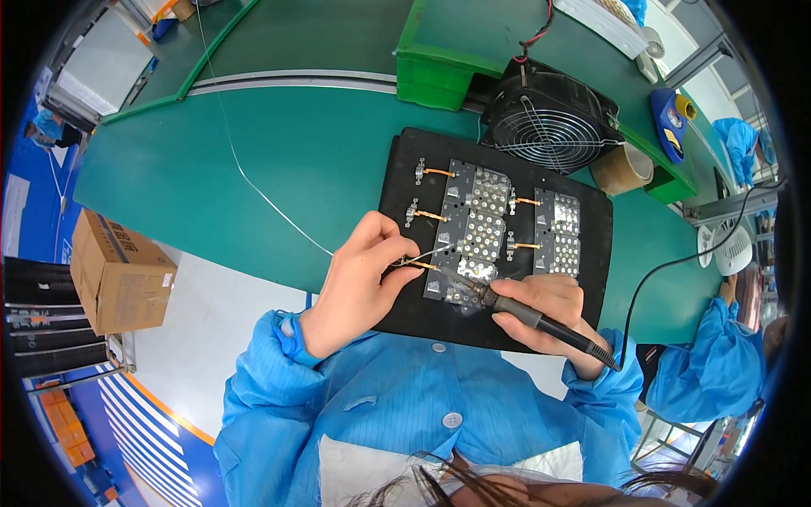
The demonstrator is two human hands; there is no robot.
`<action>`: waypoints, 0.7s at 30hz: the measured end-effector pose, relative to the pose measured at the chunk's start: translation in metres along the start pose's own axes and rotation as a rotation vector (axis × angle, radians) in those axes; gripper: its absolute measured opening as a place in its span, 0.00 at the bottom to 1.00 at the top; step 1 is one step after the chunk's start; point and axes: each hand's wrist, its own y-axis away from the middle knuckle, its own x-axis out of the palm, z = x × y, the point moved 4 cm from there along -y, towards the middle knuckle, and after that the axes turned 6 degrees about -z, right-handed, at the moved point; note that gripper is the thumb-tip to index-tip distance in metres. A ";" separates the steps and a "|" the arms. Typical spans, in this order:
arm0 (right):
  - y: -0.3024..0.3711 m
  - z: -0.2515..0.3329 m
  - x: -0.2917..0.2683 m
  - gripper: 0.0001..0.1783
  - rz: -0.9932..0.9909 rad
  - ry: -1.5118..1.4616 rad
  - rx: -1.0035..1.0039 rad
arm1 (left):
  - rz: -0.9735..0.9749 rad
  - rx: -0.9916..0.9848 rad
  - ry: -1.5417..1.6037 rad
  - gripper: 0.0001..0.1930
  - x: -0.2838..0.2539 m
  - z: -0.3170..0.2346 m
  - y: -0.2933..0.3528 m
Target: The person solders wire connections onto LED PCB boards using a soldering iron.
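My right hand (545,311) grips a soldering iron (549,328) by its black handle. Its tip points left, over the lower part of the left circuit board panel (457,198), where faint smoke seems to hang. Between the fingers of my left hand (365,266) is a thin silvery wire, which looks like solder wire (435,252); its end reaches the board near the iron's tip. An orange lead (420,264) runs from under those fingertips to the board's edge. A second panel (557,221) lies to the right. Orange leads with small metal connectors (420,171) stick out leftward from both panels.
The panels lie on a black mat (591,291) on the green table (194,186). Behind it stand a black fan (553,127) with a wire guard, a green box (435,76) and a tape roll (623,169). The iron's black cord (655,275) loops right, towards a co-worker's blue sleeve (710,363).
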 end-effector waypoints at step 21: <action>-0.002 -0.001 -0.001 0.18 0.042 -0.019 0.006 | 0.022 0.045 0.062 0.06 0.013 0.016 -0.003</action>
